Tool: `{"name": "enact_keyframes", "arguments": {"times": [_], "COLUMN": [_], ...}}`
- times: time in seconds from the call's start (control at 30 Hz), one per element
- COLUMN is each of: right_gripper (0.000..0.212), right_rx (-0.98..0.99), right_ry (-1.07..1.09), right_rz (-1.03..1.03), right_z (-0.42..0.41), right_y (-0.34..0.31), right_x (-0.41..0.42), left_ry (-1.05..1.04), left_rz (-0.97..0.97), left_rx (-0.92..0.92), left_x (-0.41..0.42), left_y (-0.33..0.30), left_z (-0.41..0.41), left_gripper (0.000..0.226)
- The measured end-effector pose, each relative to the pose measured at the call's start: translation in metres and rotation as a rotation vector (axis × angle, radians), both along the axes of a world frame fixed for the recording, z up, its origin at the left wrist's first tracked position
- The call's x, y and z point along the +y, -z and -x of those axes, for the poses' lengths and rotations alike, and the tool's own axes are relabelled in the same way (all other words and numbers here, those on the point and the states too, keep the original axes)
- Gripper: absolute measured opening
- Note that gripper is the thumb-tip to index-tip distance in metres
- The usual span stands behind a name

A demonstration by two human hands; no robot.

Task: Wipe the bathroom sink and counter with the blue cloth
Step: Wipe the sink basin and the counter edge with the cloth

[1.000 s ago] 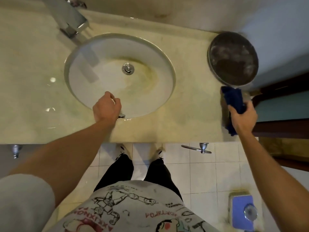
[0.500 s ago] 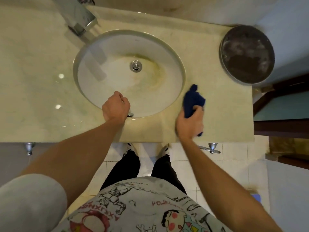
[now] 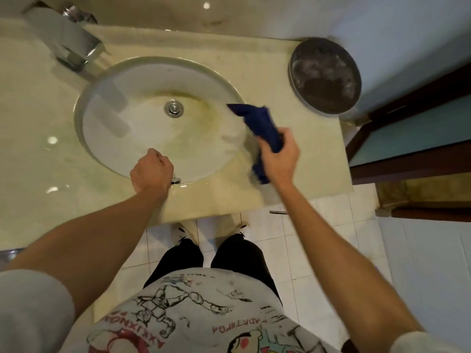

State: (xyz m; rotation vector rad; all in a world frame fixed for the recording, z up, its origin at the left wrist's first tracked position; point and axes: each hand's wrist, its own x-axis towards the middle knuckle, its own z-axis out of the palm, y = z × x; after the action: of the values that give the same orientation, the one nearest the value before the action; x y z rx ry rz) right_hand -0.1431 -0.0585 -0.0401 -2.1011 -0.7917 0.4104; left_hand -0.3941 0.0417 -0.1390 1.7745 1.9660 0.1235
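The round white sink [image 3: 142,138] is sunk into the cream counter [image 3: 300,149] and has yellow-green stains around its drain [image 3: 174,109]. My right hand [image 3: 279,159] grips the blue cloth [image 3: 260,121] at the sink's right rim; one end of the cloth reaches over the basin edge and the other hangs below my palm. My left hand [image 3: 151,171] is curled into a fist on the sink's front rim, next to a small chrome fitting [image 3: 175,180]. I cannot see whether it holds anything.
A chrome faucet [image 3: 68,44] stands at the back left of the sink. A round dark metal tray [image 3: 326,75] lies on the counter's back right corner. A dark wooden frame [image 3: 407,138] borders the counter's right end. White floor tiles [image 3: 318,238] lie below the counter's front edge.
My right hand has carried the blue cloth from the counter's right end leftward to the sink's right rim. My left hand has stayed on the front rim.
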Motion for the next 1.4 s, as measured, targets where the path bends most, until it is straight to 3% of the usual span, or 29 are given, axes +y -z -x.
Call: {"name": "enact_keyframes", "arguments": {"times": [0.2, 0.3, 0.43, 0.53, 0.63, 0.77, 0.87, 0.97, 1.13, 1.3, 1.4], "right_gripper": [0.031, 0.036, 0.031, 0.029, 0.023, 0.024, 0.022, 0.022, 0.028, 0.037, 0.043], "right_rx": [-0.288, -0.248, -0.176, -0.085, 0.09, 0.587, 0.663, 0.486, -0.012, -0.603, -0.855], "right_ry": [0.133, 0.163, 0.268, 0.222, 0.019, -0.108, -0.092, -0.082, -0.234, -0.66, -0.96], "right_rz": [0.362, 0.482, 0.399, 0.311, 0.246, 0.064, -0.039, -0.077, 0.025, 0.06, 0.04], "right_z": [-0.125, -0.122, -0.063, 0.005, 0.056, 0.068, 0.052, 0.016, -0.053, -0.093, -0.084], "right_y": [0.008, 0.031, 0.051, 0.061, 0.058, 0.031, 0.014, 0.008, 0.006, 0.013, 0.025], "right_x": [-0.053, -0.071, -0.066, -0.035, 0.008, 0.053, 0.065, 0.077, 0.139, 0.257, 0.32], "left_ry": [-0.001, 0.0, -0.012, -0.012, 0.003, 0.015, 0.011, -0.003, -0.031, -0.064, -0.081], "left_rz": [0.022, 0.022, 0.027, 0.032, 0.035, 0.035, 0.054, 0.078, 0.095, 0.086, 0.102], "left_rx": [0.007, 0.013, 0.03, 0.036, 0.024, 0.003, -0.001, 0.012, 0.035, 0.058, 0.085], "left_x": [0.0, 0.0, 0.0, 0.001, 0.001, 0.0, 0.0, 0.002, 0.003, 0.001, 0.002], "left_y": [0.001, 0.002, 0.003, 0.003, 0.001, -0.001, 0.0, 0.001, 0.001, 0.004, 0.004], "left_z": [0.0, 0.0, -0.002, -0.002, -0.001, 0.001, 0.001, 0.001, -0.002, -0.003, -0.004], "left_gripper": [0.026, 0.026, 0.025, 0.025, 0.024, 0.024, 0.023, 0.023, 0.02, 0.015, 0.016]}}
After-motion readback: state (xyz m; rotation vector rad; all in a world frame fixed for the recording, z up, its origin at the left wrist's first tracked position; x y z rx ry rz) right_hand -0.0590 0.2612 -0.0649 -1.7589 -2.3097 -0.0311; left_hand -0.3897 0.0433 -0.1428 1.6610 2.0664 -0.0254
